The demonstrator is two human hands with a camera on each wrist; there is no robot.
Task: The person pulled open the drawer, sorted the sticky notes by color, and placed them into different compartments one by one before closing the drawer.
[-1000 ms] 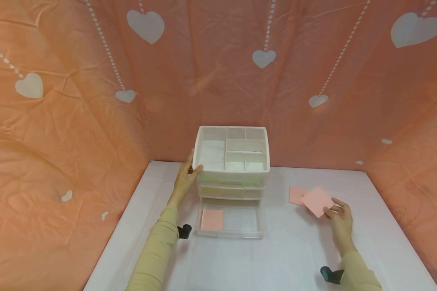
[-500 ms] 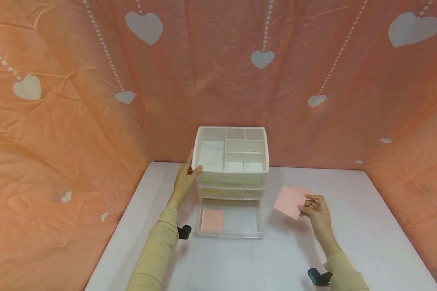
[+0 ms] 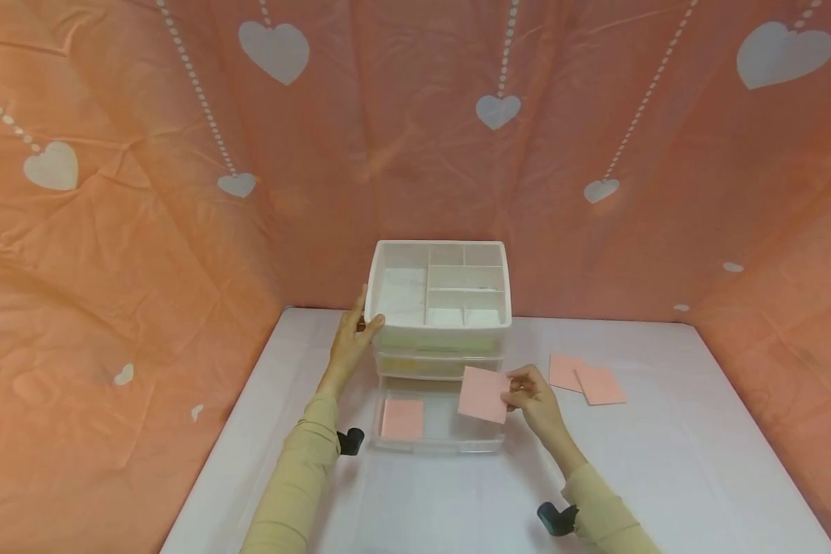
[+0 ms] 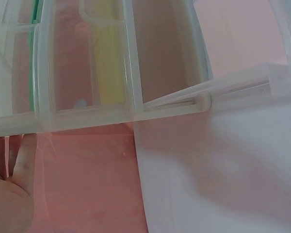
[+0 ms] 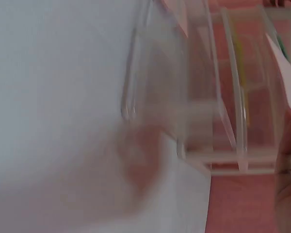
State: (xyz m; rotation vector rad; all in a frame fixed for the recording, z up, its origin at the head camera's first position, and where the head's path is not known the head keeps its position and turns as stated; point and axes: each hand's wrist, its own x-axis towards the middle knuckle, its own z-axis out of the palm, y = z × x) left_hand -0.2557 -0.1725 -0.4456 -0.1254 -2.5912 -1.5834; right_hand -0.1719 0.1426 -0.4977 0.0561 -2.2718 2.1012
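Observation:
A white plastic drawer organizer (image 3: 396,329) stands on the table against the back cloth, its lowest clear drawer (image 3: 457,445) pulled out. My left hand (image 3: 348,346) rests on the organizer's left side, thumb on the front corner of the top rim; in the left wrist view its fingers (image 4: 24,162) lie straight against the side. My right hand (image 3: 535,400) pinches a pink square of paper (image 3: 483,395), like a sticky note, above the right part of the drawer. Inside, at the left, lies a similar pink paper square (image 3: 403,419).
Two more pink squares (image 3: 601,385) overlap on the white table (image 3: 665,462) to the right. The organizer's top tray (image 3: 403,285) is divided into several compartments. Yellow and green contents show through the upper drawers. Orange cloth (image 3: 415,177) hangs at the back and sides.
My right hand has carried the pink paper square left, from above the loose squares to over the lowest drawer. The left hand has stayed on the organizer.

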